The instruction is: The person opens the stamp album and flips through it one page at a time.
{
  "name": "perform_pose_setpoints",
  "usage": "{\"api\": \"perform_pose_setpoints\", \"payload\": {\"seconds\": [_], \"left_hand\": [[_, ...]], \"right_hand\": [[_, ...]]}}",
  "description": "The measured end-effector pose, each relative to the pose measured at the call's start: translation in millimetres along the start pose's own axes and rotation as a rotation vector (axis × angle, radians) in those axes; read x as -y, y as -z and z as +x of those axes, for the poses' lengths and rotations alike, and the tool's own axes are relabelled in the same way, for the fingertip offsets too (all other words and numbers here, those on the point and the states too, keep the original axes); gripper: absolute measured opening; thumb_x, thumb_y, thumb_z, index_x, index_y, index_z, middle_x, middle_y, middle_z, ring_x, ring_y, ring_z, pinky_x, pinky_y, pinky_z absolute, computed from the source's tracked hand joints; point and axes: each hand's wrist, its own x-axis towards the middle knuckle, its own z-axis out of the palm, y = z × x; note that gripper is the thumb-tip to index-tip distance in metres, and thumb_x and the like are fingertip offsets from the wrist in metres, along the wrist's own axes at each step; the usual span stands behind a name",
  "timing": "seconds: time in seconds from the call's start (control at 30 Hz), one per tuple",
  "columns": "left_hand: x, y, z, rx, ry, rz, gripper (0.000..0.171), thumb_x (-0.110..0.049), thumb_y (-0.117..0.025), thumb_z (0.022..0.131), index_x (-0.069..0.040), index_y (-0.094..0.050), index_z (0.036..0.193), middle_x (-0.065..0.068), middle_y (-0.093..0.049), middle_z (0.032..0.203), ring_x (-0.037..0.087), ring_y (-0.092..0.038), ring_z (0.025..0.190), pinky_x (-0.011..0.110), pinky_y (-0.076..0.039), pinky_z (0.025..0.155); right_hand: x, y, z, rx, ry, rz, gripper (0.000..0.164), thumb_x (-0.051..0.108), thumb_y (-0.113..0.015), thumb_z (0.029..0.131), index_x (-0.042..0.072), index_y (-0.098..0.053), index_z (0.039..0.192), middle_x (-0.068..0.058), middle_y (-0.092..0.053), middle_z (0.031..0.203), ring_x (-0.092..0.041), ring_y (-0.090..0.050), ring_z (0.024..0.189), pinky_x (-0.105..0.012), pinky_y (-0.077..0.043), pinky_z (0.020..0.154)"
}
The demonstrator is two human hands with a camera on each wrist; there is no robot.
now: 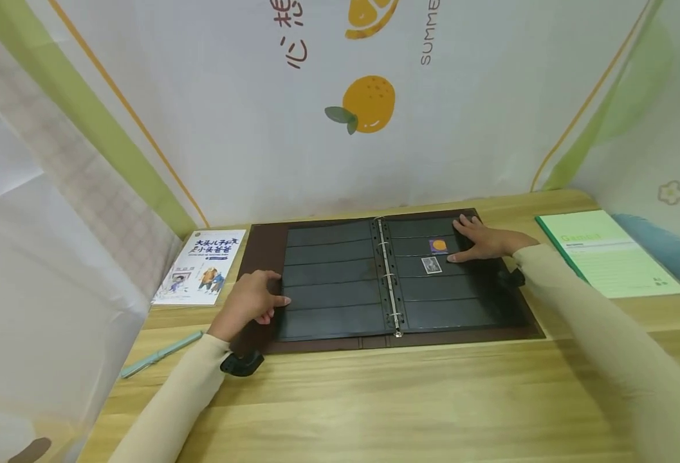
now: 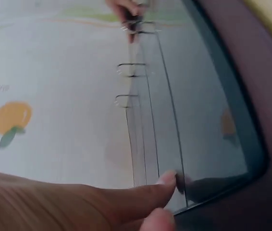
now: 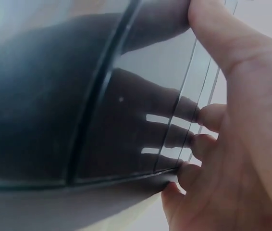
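Observation:
A brown ring binder (image 1: 266, 247) lies open on the table, with black pocket pages on both sides of its metal rings (image 1: 389, 276). On the right page (image 1: 444, 308) are two small stamps: a purple one with an orange shape (image 1: 439, 246) and a grey one with a white border (image 1: 431, 265). My left hand (image 1: 249, 299) rests at the outer edge of the left page (image 1: 334, 275), thumb and index finger extended. Spread over the outer part of the right page, my right hand (image 1: 483, 242) has its fingertips on the glossy surface, thumb near the grey stamp.
Left of the binder lies a white illustrated book (image 1: 201, 267), with a pale green pen (image 1: 162, 355) nearer me. A light green notebook (image 1: 612, 254) lies to the right, beyond my right forearm. A printed white curtain (image 1: 461, 148) hangs behind the table.

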Motion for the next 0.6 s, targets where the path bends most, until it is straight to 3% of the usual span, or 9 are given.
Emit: {"api": "perform_pose_setpoints", "payload": {"seconds": [0.13, 0.27, 0.33, 0.4, 0.47, 0.6], "left_hand": [[-7.3, -7.8, -6.3, -0.107, -0.028, 0.19, 0.064, -0.028, -0.082, 0.085, 0.0, -0.059, 0.138, 0.007, -0.068, 0.061, 0.018, -0.064, 0.048, 0.03, -0.048, 0.044], [-22.3, -19.9, -12.1, -0.248, -0.115, 0.345, 0.06, -0.033, -0.087, 0.079, -0.004, -0.068, 0.128, 0.015, -0.074, 0.087, 0.029, -0.067, 0.065, 0.036, -0.049, 0.048], [-33.0, -27.2, -16.2, -0.27, -0.173, 0.39, 0.061, -0.036, -0.087, 0.078, -0.005, -0.069, 0.128, 0.02, -0.072, 0.102, 0.035, -0.067, 0.078, 0.041, -0.053, 0.053], [-43.9, -34.3, -21.4, -0.253, -0.237, 0.417, 0.063, -0.04, -0.085, 0.079, -0.005, -0.069, 0.129, 0.023, -0.067, 0.113, 0.039, -0.065, 0.092, 0.046, -0.057, 0.061], [-55.4, -40.2, -25.8, -0.193, -0.28, 0.417, 0.066, -0.045, -0.082, 0.082, -0.008, -0.066, 0.133, 0.025, -0.061, 0.126, 0.043, -0.06, 0.11, 0.053, -0.058, 0.073], [-76.2, -49.3, -26.2, -0.029, -0.313, 0.352, 0.075, -0.052, -0.076, 0.085, -0.016, -0.054, 0.148, 0.024, -0.045, 0.153, 0.053, -0.04, 0.141, 0.071, -0.045, 0.097]], "right_hand": [[0.0, 0.2, 0.6, -0.028, -0.006, -0.009, 0.116, 0.055, -0.072, 0.088, -0.004, -0.003, 0.16, -0.03, 0.011, 0.165, -0.053, 0.015, 0.151, -0.075, -0.003, 0.116], [3.1, 3.9, -4.0, -0.07, -0.004, -0.052, 0.116, 0.055, -0.075, 0.085, -0.009, -0.011, 0.158, -0.036, 0.002, 0.164, -0.057, 0.005, 0.151, -0.074, -0.008, 0.117], [5.3, 4.9, -5.9, -0.085, 0.006, -0.071, 0.115, 0.054, -0.076, 0.085, -0.01, -0.014, 0.158, -0.038, -0.001, 0.163, -0.059, 0.001, 0.15, -0.073, -0.011, 0.117], [7.8, 5.5, -7.0, -0.096, 0.016, -0.078, 0.114, 0.054, -0.076, 0.085, -0.01, -0.015, 0.157, -0.039, -0.002, 0.162, -0.06, -0.002, 0.149, -0.074, -0.014, 0.116], [9.4, 8.3, -6.5, -0.115, 0.033, -0.094, 0.113, 0.054, -0.075, 0.086, -0.011, -0.016, 0.157, -0.04, -0.004, 0.161, -0.061, -0.006, 0.148, -0.074, -0.017, 0.115], [7.4, 21.7, -2.9, -0.167, 0.061, -0.125, 0.109, 0.049, -0.076, 0.087, -0.014, -0.018, 0.156, -0.041, -0.011, 0.16, -0.061, -0.013, 0.146, -0.072, -0.022, 0.115]]}}
